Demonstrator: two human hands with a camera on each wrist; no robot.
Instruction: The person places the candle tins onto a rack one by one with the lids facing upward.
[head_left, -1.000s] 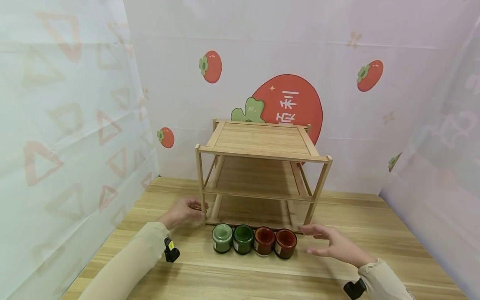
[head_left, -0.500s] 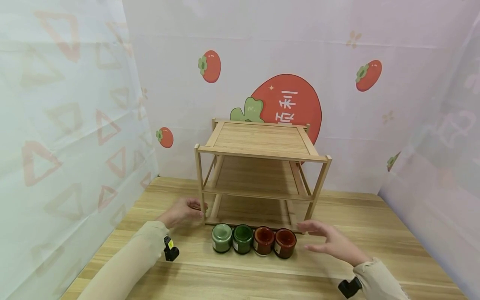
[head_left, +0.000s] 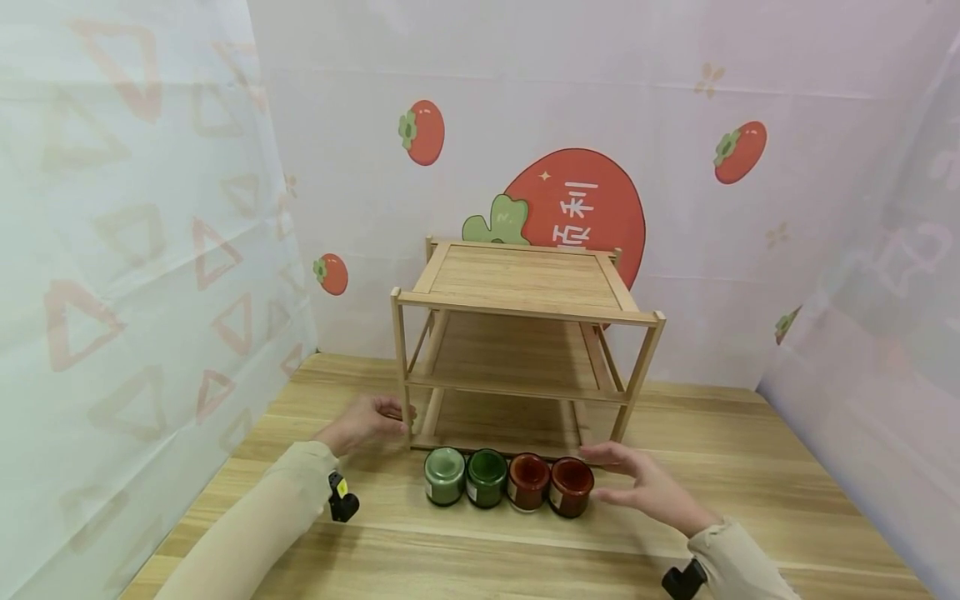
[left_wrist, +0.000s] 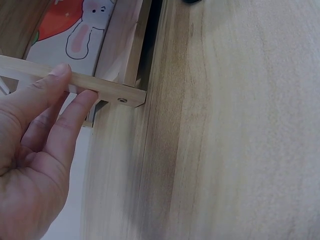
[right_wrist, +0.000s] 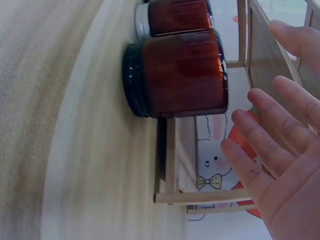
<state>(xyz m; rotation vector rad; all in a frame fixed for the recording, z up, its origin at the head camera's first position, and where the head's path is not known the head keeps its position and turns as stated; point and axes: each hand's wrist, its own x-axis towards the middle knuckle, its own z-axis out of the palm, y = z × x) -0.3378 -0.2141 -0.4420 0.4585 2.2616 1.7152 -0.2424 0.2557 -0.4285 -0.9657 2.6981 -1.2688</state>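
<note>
Currently, from the head, a pale green jar [head_left: 445, 477], a dark green jar [head_left: 487, 479] and two red-brown jars [head_left: 572, 486] stand in a row on the table [head_left: 450, 562], just before the wooden rack [head_left: 525, 279]. At the left wrist, the left hand [left_wrist: 37, 182] pinches a post [left_wrist: 111, 90] of the rack. At the right wrist, the right hand [right_wrist: 295, 175], holding nothing, spreads its fingers near the closer red-brown jar [right_wrist: 185, 73]

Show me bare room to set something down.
Bare table: in front of the four jars, between the sleeves, and right of the shelf, beyond the right hand. The shelf's top is bare too. Crowded: the shelf's front, with the jars in a row, the left hand pinching a front leg and the right hand near the end jar.
</note>
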